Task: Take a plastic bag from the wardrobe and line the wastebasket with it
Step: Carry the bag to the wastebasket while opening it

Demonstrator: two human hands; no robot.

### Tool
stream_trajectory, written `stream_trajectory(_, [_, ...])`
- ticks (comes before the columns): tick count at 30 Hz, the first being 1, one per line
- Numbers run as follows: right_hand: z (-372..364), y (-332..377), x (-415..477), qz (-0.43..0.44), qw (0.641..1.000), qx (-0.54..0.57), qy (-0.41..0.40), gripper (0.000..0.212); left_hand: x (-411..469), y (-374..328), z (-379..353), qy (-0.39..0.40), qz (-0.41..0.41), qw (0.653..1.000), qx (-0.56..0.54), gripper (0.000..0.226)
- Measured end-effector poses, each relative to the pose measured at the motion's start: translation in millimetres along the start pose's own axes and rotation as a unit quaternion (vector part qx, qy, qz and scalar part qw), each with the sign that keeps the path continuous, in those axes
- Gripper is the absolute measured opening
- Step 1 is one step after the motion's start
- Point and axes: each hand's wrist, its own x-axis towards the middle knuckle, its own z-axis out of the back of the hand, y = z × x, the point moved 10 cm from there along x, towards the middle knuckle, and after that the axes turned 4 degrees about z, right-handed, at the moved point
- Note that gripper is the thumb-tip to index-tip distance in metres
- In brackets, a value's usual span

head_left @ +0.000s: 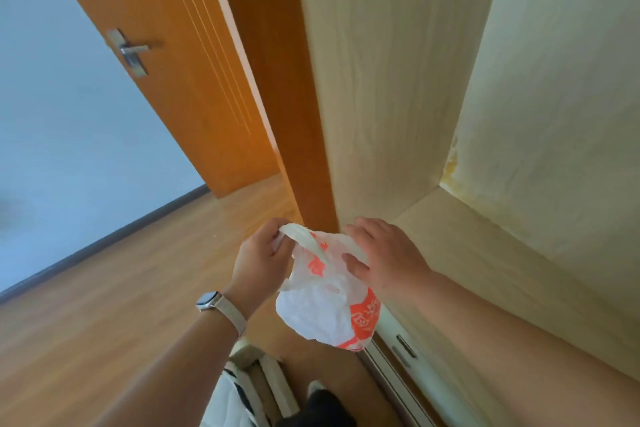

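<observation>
A crumpled white plastic bag (pixel 323 308) with orange print hangs in front of me, held between both hands. My left hand (pixel 259 263), with a watch on its wrist, pinches one twisted handle at the bag's upper left. My right hand (pixel 384 256) grips the bag's upper right edge with thumb and fingers. Both hands are just outside the open pale-wood wardrobe (pixel 519 149), near its left front edge. The wastebasket is not in view.
An orange wooden door (pixel 166 55) with a metal handle stands open at the left beside a white wall. Wooden floor (pixel 104 305) lies below. The wardrobe's sliding-door rail (pixel 401 367) runs at the lower right. Striped fabric and a pale object (pixel 249 374) sit near my feet.
</observation>
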Motion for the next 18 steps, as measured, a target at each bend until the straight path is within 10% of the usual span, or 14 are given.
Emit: stream_trajectory(18, [-101.9,135.3,185.0,0.04,0.976,0.185,0.11,0.058,82.4,114.5,160.4,-0.153,0.077,0.979,-0.108,0.035])
